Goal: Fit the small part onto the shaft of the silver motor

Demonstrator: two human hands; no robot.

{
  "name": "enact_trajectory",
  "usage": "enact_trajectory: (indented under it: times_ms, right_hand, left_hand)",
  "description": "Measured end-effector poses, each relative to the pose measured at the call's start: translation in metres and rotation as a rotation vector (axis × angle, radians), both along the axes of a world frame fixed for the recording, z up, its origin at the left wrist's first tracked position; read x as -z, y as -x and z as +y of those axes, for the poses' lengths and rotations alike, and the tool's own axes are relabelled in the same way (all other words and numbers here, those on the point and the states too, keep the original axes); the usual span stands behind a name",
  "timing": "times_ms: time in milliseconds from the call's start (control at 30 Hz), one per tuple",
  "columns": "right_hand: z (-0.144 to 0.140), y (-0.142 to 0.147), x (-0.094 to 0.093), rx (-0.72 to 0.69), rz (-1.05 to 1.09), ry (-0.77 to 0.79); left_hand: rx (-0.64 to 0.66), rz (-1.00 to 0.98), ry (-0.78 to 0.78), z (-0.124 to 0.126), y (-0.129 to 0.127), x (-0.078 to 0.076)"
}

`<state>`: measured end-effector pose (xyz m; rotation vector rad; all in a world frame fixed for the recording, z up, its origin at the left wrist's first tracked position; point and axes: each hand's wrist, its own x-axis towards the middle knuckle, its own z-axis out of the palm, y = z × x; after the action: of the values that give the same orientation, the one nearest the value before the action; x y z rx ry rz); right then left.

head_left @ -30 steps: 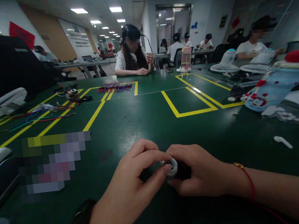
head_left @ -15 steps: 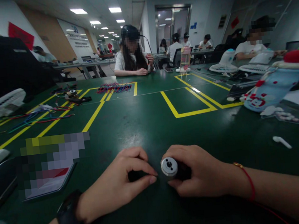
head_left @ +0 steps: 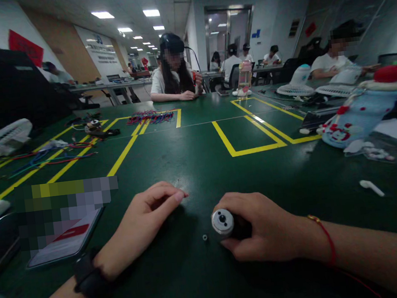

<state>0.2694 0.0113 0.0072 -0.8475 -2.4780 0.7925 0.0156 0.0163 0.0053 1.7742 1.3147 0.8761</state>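
My right hand (head_left: 265,227) grips a small dark cylinder with a round silver end (head_left: 223,222), held low over the green table (head_left: 193,168); the silver face points toward me. A tiny grey ring-shaped part (head_left: 205,237) lies on the table just left of that silver end. My left hand (head_left: 145,222), with a black watch on its wrist, rests on the table to the left, fingers loosely curled and holding nothing. It is a short way from the cylinder and the tiny part.
A phone (head_left: 63,241) lies at the left, a white earbud (head_left: 371,187) at the right, beside a blue plush-covered bottle (head_left: 359,116). Yellow tape lines (head_left: 248,149), coloured wires (head_left: 152,117) and white fans (head_left: 0,140) lie further back. Other people sit at the far side.
My left hand has let go of the cylinder's silver end and drawn back to the left. A tiny part now lies on the table beside the cylinder.
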Motion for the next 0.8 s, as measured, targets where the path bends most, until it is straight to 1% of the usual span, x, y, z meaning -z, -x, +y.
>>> enact_trajectory:
  times_ms: [67,133,200,233,300,433,567,633,700,733,800]
  right_hand:
    - [0.0,0.0,0.0,0.0,-0.003,-0.003]
    - [0.0,0.0,0.0,0.002,0.003,-0.008]
    - [0.0,0.0,0.0,0.005,0.008,-0.01]
    - [0.0,0.0,0.0,0.006,0.01,-0.011]
    - [0.0,0.0,0.001,0.005,0.015,-0.012]
    - [0.0,0.0,0.001,0.002,0.023,-0.013]
    - [0.0,-0.001,0.001,-0.002,0.035,-0.012]
    - [0.0,-0.001,0.001,-0.002,0.038,-0.013]
    - [-0.001,-0.001,0.001,-0.003,0.037,-0.014]
    - [-0.001,-0.001,0.001,-0.002,0.036,-0.015]
    - [-0.002,-0.001,0.001,0.001,0.032,-0.019]
  left_hand:
    - [-0.18,-0.198,0.073,0.005,0.004,0.007]
    - [-0.288,-0.451,0.135,0.008,0.007,0.012]
    - [-0.323,-0.639,0.169,0.011,0.007,0.014]
    - [-0.329,-0.686,0.176,0.012,0.006,0.014]
    - [-0.334,-0.717,0.181,0.012,0.005,0.013]
    - [-0.334,-0.71,0.175,0.012,0.003,0.01]
    - [-0.341,-0.694,0.17,0.011,0.004,0.013]
    - [-0.325,-0.643,0.166,0.01,0.006,0.013]
    - [-0.23,-0.478,0.151,0.006,0.006,0.01]
    - [-0.143,-0.356,0.132,0.003,0.006,0.008]
    - [0.075,-0.088,0.063,-0.003,0.003,0.001]
